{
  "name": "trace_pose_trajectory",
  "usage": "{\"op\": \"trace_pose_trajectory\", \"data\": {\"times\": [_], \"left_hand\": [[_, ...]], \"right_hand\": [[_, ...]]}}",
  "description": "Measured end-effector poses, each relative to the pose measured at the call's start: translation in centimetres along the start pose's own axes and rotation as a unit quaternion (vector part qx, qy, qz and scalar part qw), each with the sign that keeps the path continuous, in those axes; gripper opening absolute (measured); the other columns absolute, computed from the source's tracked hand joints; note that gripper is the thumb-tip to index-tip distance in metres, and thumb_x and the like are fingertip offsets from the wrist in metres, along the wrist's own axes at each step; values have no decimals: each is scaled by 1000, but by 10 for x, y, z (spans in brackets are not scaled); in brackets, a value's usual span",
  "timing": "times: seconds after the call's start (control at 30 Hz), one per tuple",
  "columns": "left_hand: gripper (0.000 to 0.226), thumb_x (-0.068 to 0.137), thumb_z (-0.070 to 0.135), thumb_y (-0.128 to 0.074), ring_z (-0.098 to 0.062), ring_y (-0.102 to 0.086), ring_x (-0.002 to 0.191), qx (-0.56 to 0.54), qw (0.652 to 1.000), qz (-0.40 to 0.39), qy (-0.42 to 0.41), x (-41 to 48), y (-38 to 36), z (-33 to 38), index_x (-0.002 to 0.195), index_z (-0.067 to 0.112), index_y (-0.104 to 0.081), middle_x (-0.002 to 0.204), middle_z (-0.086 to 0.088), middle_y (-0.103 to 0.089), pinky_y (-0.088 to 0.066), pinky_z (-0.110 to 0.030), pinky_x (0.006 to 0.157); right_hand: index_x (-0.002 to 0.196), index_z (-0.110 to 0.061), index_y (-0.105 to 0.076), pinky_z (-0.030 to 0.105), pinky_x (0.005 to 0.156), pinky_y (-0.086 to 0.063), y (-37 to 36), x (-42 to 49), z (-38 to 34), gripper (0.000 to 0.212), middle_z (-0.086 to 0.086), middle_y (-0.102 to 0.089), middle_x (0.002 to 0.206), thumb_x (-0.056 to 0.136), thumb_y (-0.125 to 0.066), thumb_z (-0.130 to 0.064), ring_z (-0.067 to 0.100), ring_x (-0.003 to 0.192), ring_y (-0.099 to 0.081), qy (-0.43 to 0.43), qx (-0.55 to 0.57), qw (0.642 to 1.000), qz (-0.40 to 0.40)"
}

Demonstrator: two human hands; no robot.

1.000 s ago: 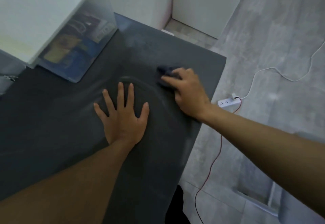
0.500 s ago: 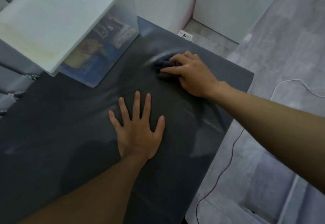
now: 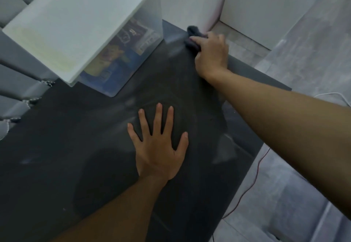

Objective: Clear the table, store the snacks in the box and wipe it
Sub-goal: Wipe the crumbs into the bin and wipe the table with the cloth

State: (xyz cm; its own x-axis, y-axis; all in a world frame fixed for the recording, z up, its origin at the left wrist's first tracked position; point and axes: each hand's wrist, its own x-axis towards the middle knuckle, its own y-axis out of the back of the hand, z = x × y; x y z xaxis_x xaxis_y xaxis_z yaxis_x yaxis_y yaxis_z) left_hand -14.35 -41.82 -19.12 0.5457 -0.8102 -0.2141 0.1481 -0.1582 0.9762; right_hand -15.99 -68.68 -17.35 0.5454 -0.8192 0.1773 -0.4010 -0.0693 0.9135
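A dark grey table (image 3: 79,146) fills most of the view, streaked with damp wipe marks. My right hand (image 3: 211,55) presses a small dark cloth (image 3: 191,35) onto the table's far corner; only part of the cloth shows past my fingers. My left hand (image 3: 159,144) lies flat on the middle of the table, fingers spread, holding nothing. A clear plastic box (image 3: 133,51) with a white lid (image 3: 76,21) stands at the far left of the table, with colourful snack packets (image 3: 114,57) visible through its wall.
A grey tufted sofa (image 3: 17,82) runs along the table's left side. White walls and a cabinet (image 3: 256,4) stand beyond the far edge. On the grey floor at the right lie a thin red cable (image 3: 252,182) and a white cable (image 3: 334,95).
My right hand has pushed the cloth away from the table's middle to the far corner. My left hand has stayed flat in place. The view has shifted, showing more of the box.
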Motion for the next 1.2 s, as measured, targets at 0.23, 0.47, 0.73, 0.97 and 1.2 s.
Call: {"op": "trace_pose_trajectory", "data": {"times": [0.23,0.47,0.73,0.97,1.2], "left_hand": [[75,94,70,-11,-34,16,152,-2,1000,1,-1,-1,0,-1,158,35,6,167,7,9,0,-66,117],[75,93,71,-8,-33,20,151,-10,1000,-1,3,-1,-1,0,157,36,10,166,8,14,2,-66,117],[75,91,72,-5,-32,17,152,-21,1000,11,5,-2,-4,0,156,39,9,166,10,12,3,-65,118],[76,93,60,-40,-25,3,154,-113,992,60,10,-8,3,-3,157,30,-14,166,4,-8,6,-59,120],[45,88,27,-63,-24,-41,133,-356,929,96,9,-29,10,-36,129,11,-57,140,-7,-43,-32,-36,115]], "right_hand": [[130,-36,-63,41,90,-37,6,-46,-2,43,0,-59,133,95,-46,-17,29,112,-47,253,5,961,-111],[119,-27,-71,43,90,-43,20,-79,30,39,3,-63,122,90,-52,-12,34,105,-49,5,53,999,3],[119,-26,-72,44,93,-43,54,-139,99,43,5,-64,121,85,-52,-9,38,103,-50,-35,10,998,48],[116,-26,-74,38,85,-47,46,-239,37,39,4,-65,121,86,-59,-6,31,98,-52,164,61,983,-48],[117,-27,-73,48,87,-48,47,-266,20,43,2,-64,122,86,-53,-6,32,101,-49,-96,60,993,44]]}}
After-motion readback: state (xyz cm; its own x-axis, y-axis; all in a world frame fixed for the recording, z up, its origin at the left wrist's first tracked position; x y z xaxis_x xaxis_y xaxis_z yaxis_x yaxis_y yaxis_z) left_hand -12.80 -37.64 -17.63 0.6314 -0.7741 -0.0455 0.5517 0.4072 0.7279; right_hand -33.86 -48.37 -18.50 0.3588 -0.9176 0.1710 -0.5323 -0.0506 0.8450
